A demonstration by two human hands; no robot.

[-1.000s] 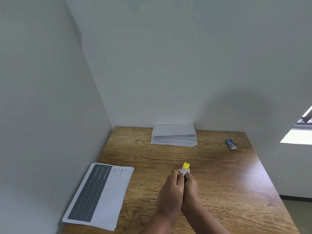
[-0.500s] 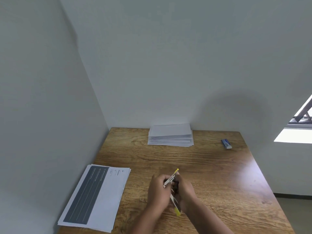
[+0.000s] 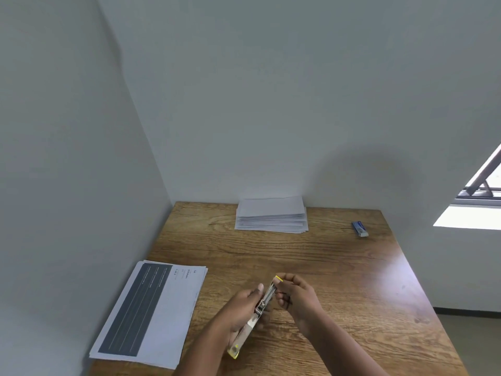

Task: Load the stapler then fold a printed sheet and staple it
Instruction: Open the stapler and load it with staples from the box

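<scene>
Wooden table (image 3: 339, 267) taken as landmark. Printed sheets (image 3: 151, 313) lie at its left edge; white paper stack (image 3: 272, 216) at its far edge; small blue box (image 3: 360, 229) at far right. Above its near middle, stapler (image 3: 257, 313) is swung open, body gripped in left hand (image 3: 241, 310), yellow tip pinched by right hand (image 3: 296, 295).

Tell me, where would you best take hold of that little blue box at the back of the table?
Take the small blue box across its two long sides, coming straight down from above. It lies flat on the wooden table with bare wood all around, so nothing blocks a pinch from the top. It looks narrow enough for a thumb and finger.
</scene>
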